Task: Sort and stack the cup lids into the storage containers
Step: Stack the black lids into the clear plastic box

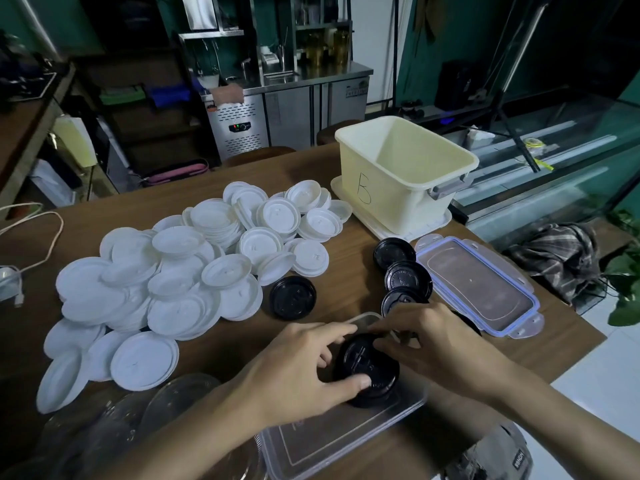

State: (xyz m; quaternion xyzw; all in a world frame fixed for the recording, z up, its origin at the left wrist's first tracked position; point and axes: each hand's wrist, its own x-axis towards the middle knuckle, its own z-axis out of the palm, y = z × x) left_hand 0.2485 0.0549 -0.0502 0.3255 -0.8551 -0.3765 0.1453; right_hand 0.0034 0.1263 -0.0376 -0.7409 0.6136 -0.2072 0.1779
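Note:
Both my hands are on a stack of black cup lids (pixel 363 365) standing in a clear plastic container (pixel 332 441) at the table's near edge. My left hand (pixel 304 362) grips the stack from the left, thumb on its front rim. From the right, my right hand (pixel 433 337) holds its far side with curled fingers. More black lids lie loose: one (pixel 293 297) in the middle, three in a row (pixel 408 278) behind my right hand. A big heap of white lids (pixel 194 268) covers the table's left and middle.
A cream tub marked B (pixel 401 171) stands on its lid at the back right. A clear container lid with blue seal (pixel 481 285) lies right of the black lids. Clear lids (pixel 145 420) lie at the near left. A white cable (pixel 31 233) runs at the left edge.

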